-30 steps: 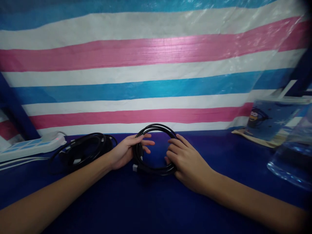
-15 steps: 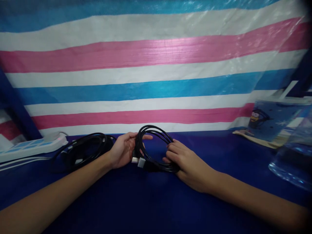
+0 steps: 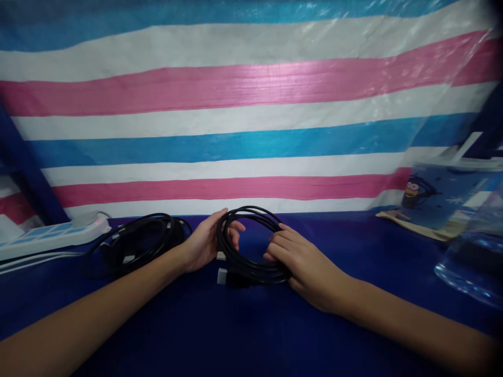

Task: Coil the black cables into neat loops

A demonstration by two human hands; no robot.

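Note:
A black cable point(image 3: 251, 269) is wound into a loose coil of several turns, held just over the blue tabletop. Two pale metal plugs show at its lower left side, one above the other. My left hand point(image 3: 204, 238) is curled round the coil's left side, its fingers reaching through the loop. On the right side my right hand point(image 3: 296, 259) grips the turns between thumb and fingers; part of the thumb is hidden. Left of my left hand lies a second black cable coil point(image 3: 157, 256), with pale connectors among its turns, partly behind my forearm.
A white power strip point(image 3: 70, 233) and white cords point(image 3: 43, 259) lie at the far left. At the right stand a blue bag with a cartoon penguin point(image 3: 440, 196) and a clear plastic bottle point(image 3: 471, 267). A striped sheet point(image 3: 251, 120) hangs behind the blue table point(image 3: 243, 330).
The coil has tipped lower, and its plugs have shifted, the lower one down and left. My left fingers have curled further through the loop. My right hand has barely moved.

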